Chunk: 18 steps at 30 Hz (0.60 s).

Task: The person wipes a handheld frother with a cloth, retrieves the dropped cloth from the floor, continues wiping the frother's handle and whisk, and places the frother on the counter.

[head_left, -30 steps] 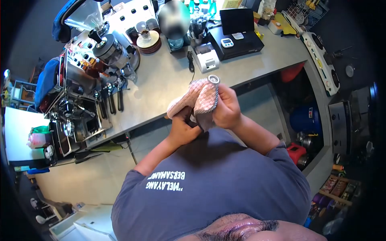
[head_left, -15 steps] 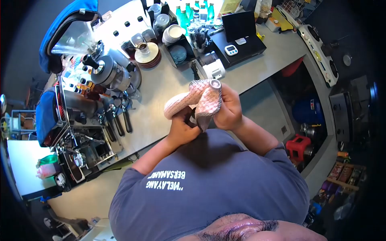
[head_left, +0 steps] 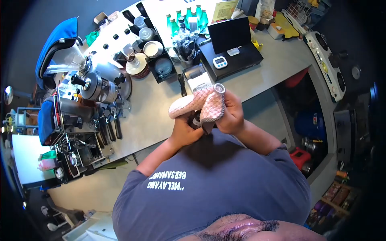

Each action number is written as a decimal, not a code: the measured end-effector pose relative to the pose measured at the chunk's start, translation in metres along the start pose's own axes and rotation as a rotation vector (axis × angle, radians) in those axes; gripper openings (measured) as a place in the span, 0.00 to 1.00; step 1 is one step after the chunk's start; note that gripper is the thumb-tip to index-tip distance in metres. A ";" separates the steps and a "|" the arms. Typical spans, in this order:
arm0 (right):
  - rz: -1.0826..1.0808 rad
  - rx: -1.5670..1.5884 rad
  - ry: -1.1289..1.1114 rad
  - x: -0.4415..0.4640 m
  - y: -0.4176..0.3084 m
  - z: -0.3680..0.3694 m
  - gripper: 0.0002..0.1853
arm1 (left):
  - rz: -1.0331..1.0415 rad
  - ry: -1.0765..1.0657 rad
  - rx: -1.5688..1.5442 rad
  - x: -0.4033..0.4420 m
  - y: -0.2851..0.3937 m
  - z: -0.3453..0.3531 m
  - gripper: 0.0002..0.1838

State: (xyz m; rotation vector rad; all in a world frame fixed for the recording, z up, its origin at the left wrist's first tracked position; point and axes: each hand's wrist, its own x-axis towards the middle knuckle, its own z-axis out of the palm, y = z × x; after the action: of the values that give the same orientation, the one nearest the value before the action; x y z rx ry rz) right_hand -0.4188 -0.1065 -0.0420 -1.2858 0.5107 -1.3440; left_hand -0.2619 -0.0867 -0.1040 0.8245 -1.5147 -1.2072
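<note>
A pink and white cloth (head_left: 212, 105) is bunched between my two hands, in front of my chest. A round metal rim (head_left: 219, 88) shows at the cloth's upper right end. My left hand (head_left: 186, 130) is closed round a dark piece (head_left: 197, 120) under the cloth, which I cannot make out fully. On the right, my right hand (head_left: 232, 113) grips the cloth beside the rim, with its fingers partly hidden behind it. A small white printer (head_left: 198, 78) stands on the counter just beyond the cloth.
The grey counter (head_left: 150, 116) runs across, its front edge near my hands. A coffee grinder (head_left: 96, 88), portafilters (head_left: 108, 125) and an espresso machine (head_left: 74, 150) stand left. Beyond are stacked saucers (head_left: 137, 66), a black cash box (head_left: 231, 58) and green bottles (head_left: 189, 19). A stove (head_left: 326, 66) is right.
The camera view has shifted and turned over the counter. Both hands keep hold of the cloth, which has moved slightly right in view since half a second ago.
</note>
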 end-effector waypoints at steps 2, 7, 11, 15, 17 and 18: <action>0.059 0.017 -0.035 -0.006 0.011 -0.016 0.15 | 0.011 -0.011 0.084 0.009 -0.001 0.012 0.26; 0.156 0.025 -0.134 -0.016 0.034 -0.043 0.15 | -0.182 0.099 0.100 0.002 -0.010 0.034 0.23; 0.163 0.053 -0.193 -0.007 0.027 -0.046 0.16 | -0.204 0.179 0.127 -0.009 -0.009 0.039 0.16; 0.182 0.084 -0.253 -0.017 0.040 -0.021 0.16 | -0.182 0.285 0.117 -0.026 0.006 0.037 0.18; 0.174 0.116 -0.297 -0.020 0.041 -0.007 0.16 | -0.191 0.307 0.144 -0.043 0.010 0.030 0.19; 0.175 0.171 -0.319 -0.015 0.031 0.002 0.16 | -0.202 0.324 0.153 -0.053 0.010 0.028 0.19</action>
State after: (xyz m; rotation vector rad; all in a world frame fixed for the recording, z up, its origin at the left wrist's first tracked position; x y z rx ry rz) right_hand -0.4082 -0.1002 -0.0738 -1.2534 0.2727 -0.9918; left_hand -0.2733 -0.0272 -0.1093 1.2368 -1.2906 -1.0482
